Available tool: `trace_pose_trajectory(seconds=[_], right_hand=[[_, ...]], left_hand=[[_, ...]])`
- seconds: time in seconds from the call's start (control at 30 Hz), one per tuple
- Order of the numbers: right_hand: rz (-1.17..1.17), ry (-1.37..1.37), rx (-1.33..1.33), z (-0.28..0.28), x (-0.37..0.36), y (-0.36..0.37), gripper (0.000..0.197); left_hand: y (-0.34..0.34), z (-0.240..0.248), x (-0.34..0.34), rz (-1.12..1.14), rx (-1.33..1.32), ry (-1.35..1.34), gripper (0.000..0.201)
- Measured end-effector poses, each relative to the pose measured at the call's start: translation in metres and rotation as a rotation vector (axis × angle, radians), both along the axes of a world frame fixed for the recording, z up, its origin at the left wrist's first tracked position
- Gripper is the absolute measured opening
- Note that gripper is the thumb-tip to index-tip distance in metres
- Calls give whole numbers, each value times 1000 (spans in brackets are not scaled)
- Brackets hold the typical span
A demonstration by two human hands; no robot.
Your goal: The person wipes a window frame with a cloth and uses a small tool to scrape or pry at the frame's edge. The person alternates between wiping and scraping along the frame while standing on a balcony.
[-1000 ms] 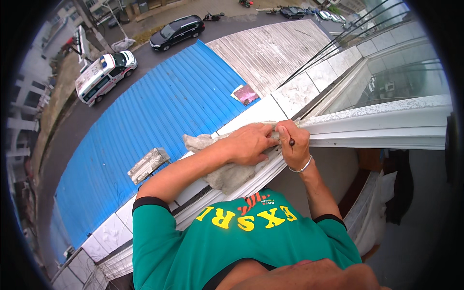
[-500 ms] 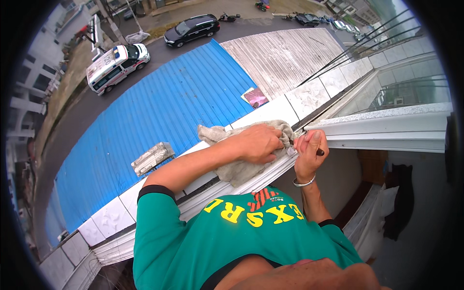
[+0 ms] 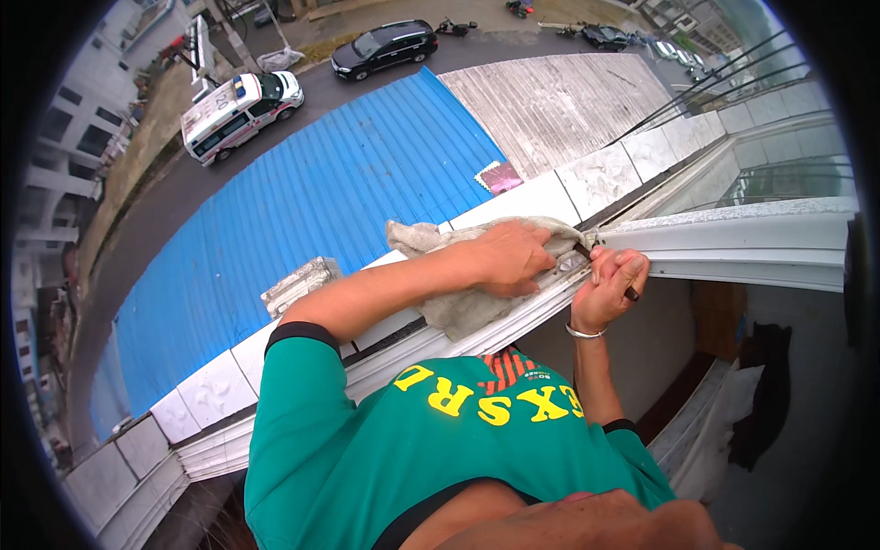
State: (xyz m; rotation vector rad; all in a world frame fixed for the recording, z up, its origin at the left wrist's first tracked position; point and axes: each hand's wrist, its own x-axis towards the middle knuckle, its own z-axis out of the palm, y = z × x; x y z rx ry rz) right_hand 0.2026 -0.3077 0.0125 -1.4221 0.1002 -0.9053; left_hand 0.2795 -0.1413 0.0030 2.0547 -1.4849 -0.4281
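A grey, dirt-stained cloth is draped over the white window track and its outer ledge. My left hand is closed on the cloth from above, fingers bent near the corner of the frame. Close beside it on the right, my right hand grips a thin, dark-handled tool. Its dark shaft runs from the fist toward the track beside the cloth; the tip is hard to make out, and I cannot tell the tool's exact kind. A silvery bangle sits on my right wrist.
A white-framed window sash stands to the right. Beyond the tiled ledge lie a blue corrugated roof and a street with a white van and a dark car. A pale block sits outside, left of my arm.
The whole view has shifted slightly. My right hand has drawn back a little from the cloth, and more of the tool's shaft shows. My left hand stays on the cloth.
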Motion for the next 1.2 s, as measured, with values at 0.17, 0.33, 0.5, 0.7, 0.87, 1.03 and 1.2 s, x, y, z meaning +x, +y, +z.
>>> trace_pose_trajectory(seconds=[0.17, 0.33, 0.5, 0.7, 0.87, 1.03, 1.2], right_hand=[[163, -35, 84, -6, -28, 4, 36], [37, 20, -761, -19, -5, -6, 23], [36, 193, -670, -7, 7, -1, 28], [165, 341, -386, 15, 30, -8, 35], [191, 329, 25, 22, 33, -12, 38], [173, 279, 151, 23, 18, 5, 38], [113, 277, 285, 24, 5, 7, 36]], left_hand=[[15, 8, 0, -23, 13, 39, 39], [11, 5, -11, 87, -39, -31, 34], [11, -7, -13, 121, -108, -30, 32], [-4, 4, -13, 133, 11, -37, 30], [-12, 5, -20, 214, -20, -24, 25], [-11, -8, -21, 291, -90, 45, 26], [-6, -3, -25, 289, -79, 38, 26]])
